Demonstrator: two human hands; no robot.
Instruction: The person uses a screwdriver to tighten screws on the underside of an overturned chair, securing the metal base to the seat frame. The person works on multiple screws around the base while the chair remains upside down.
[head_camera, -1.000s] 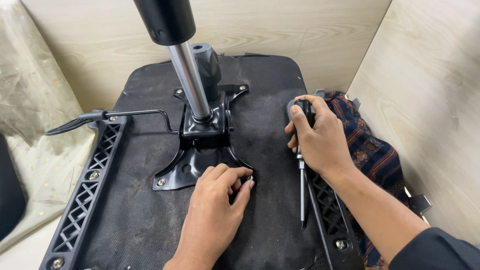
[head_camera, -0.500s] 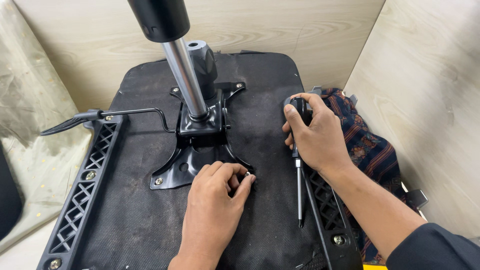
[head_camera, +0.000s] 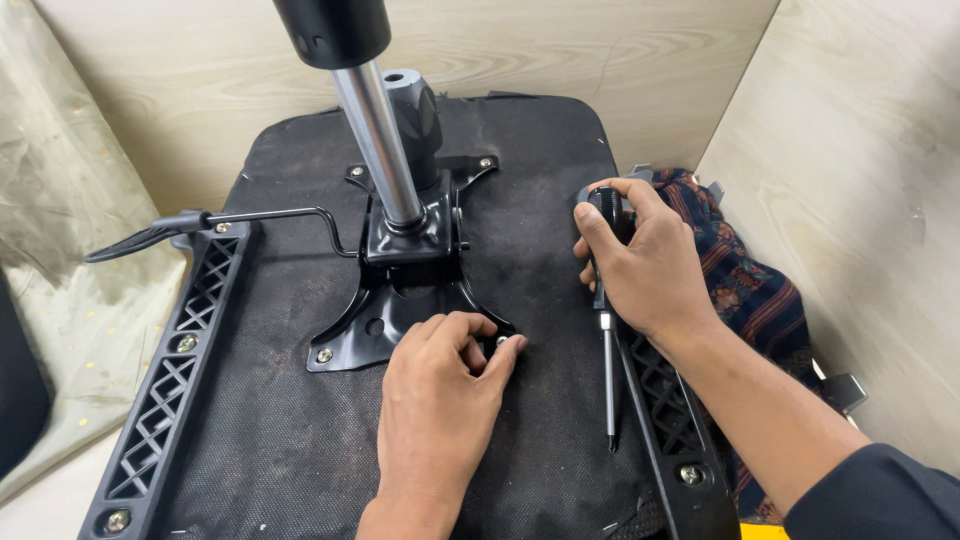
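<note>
Pale wood-grain panels (head_camera: 620, 60) behind and to the right, a cream sheet (head_camera: 70, 250) on the left. In the middle, an upturned black chair seat (head_camera: 260, 420), underside up, filling most of the view. Bolted at its centre, a black metal mounting plate (head_camera: 400, 300) with a chrome gas cylinder (head_camera: 378, 140) rising out of it toward the camera. At the plate's near right corner, the left hand (head_camera: 440, 400), fingers curled together and pinched on a small bolt (head_camera: 502, 342), only its pale tip visible between the fingertips. Just to the right, the right hand (head_camera: 650, 270), fingers clamped round the black handle of a screwdriver (head_camera: 608, 370), shaft pointing toward the camera, tip resting near the seat fabric. Under the right wrist, a black latticed armrest bracket (head_camera: 665, 420); a matching bracket (head_camera: 170, 390) along the seat's left edge. From the plate leftward, a thin bent lever (head_camera: 250, 217) ending in a black paddle. Against the right panel, a dark patterned cloth (head_camera: 750, 290), bunched up beside the seat.
</note>
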